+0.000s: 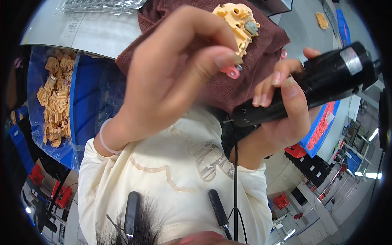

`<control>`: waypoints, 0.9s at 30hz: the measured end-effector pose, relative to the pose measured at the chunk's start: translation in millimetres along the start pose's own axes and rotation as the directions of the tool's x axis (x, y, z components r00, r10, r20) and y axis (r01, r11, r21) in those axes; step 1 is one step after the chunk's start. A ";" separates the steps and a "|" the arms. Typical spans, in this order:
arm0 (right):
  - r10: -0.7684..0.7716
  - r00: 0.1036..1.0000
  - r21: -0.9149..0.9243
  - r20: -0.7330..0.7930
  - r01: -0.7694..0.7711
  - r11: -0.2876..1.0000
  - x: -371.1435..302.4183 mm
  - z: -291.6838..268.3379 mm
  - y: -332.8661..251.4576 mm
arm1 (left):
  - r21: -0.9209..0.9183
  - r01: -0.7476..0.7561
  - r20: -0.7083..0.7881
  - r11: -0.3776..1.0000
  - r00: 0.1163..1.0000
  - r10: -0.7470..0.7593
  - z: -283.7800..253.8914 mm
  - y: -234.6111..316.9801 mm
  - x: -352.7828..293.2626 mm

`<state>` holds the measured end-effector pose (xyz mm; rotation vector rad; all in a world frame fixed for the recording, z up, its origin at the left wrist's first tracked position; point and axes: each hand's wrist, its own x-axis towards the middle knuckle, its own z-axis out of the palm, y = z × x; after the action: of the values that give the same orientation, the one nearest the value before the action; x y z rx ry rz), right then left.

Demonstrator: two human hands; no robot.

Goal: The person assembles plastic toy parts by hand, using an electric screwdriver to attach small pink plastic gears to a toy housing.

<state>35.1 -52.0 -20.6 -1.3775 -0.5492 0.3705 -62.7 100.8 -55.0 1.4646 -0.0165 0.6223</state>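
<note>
My left hand (179,69) is closed, thumb and forefinger pinched on a small pink plastic part (232,73) with a hole through it. Just beyond those fingers a pale yellow molded plastic housing (239,22) with a grey round piece in it lies on a brown towel (269,45); the hand hides part of it. My right hand (296,102) wraps round a thick black electric screwdriver (332,77). Its narrow bit points left, below the pink part and apart from it. A black cord runs down in front of my shirt.
At the left a blue bin (87,98) stands beside a plastic-lined heap of yellow housings (57,102). On the right is a blue tray (310,149) of small pink parts. Another yellow part (321,20) lies at the far right. Clear plastic trays (102,5) sit at the back left.
</note>
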 end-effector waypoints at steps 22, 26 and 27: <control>0.005 0.979 0.064 0.206 -0.018 0.998 2.9 10.3 14.1 | 0.038 -0.071 0.001 0.997 0.998 0.071 15.0 -12.7 -9.4; -0.023 0.983 0.039 0.182 0.016 0.999 -0.2 12.6 13.2 | -0.063 0.006 -0.008 0.998 1.000 -0.007 14.7 -11.7 -10.7; -0.019 0.982 0.032 0.187 0.013 0.999 0.4 12.8 13.0 | -0.064 0.004 -0.008 0.998 1.000 -0.004 14.3 -12.7 -10.6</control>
<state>29.0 -39.2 -32.0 -1.3154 -0.7062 0.4972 -61.5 83.8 -68.8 1.4002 -0.0272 0.6189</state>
